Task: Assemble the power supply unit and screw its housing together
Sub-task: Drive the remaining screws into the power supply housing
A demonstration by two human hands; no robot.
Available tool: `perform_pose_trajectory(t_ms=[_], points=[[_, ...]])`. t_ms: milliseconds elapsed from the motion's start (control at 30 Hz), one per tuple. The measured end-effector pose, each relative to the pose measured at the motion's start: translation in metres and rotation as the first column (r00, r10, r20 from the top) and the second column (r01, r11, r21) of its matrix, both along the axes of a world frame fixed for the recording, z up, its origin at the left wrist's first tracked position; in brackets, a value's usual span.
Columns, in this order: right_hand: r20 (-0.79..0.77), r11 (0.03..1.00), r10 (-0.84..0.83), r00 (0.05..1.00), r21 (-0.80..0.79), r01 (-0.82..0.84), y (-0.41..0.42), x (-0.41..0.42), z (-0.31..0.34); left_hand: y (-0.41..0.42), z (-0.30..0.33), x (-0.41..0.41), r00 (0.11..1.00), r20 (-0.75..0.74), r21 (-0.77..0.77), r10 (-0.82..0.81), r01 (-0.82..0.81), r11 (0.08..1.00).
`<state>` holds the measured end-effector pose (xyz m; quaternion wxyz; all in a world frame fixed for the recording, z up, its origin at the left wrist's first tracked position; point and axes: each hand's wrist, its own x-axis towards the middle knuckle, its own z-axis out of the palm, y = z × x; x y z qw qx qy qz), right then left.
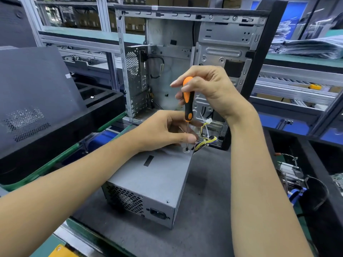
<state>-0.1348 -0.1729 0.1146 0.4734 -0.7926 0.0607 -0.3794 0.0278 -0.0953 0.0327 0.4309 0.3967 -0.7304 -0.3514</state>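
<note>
On the dark grey mat point(209, 182) at the middle of the workbench lies the power supply unit point(148, 182), a grey metal box with its honeycomb fan grille and black mains socket turned toward the camera and its broad top cover facing up. At the far right corner of that cover an orange-and-black screwdriver point(187, 101) stands nearly upright, its thin shaft coming down onto a screw point(186, 149) set in a small pale ring. The right hand point(207, 89) grips the top of the handle from above — fingers curled round the orange cap, thumb pointing left. The left hand point(167, 130) reaches in low from the left and rests on the cover beside the shaft, its fingers curled inward with the thumb stretched toward the tip; whether the fingertips actually pinch the shaft I cannot tell, since the hand hides them. A bundle of yellow and black wires point(206, 138), tied with white cable ties, leaves the unit's far end just behind the screw. Behind it stands an open computer case point(176, 58) — bare metal, upright, with its side panel off. To the left a dark foam tray point(96, 97) sits on the bench.
</note>
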Motion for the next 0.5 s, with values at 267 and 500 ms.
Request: perform_pose_trajectory(t_ms=[267,500], points=[[-0.107,0.999,-0.041,0.993,-0.018,0.039,0.0,0.001,0.001,0.002,0.009,-0.009,0.994,-0.043,-0.028,0.099,-0.101,0.995],[0.004,0.984,-0.18,0.984,0.019,0.179,-0.01,-0.004,-0.006,-0.001,0.011,-0.014,0.986,-0.151,-0.069,0.068,-0.079,0.994]])
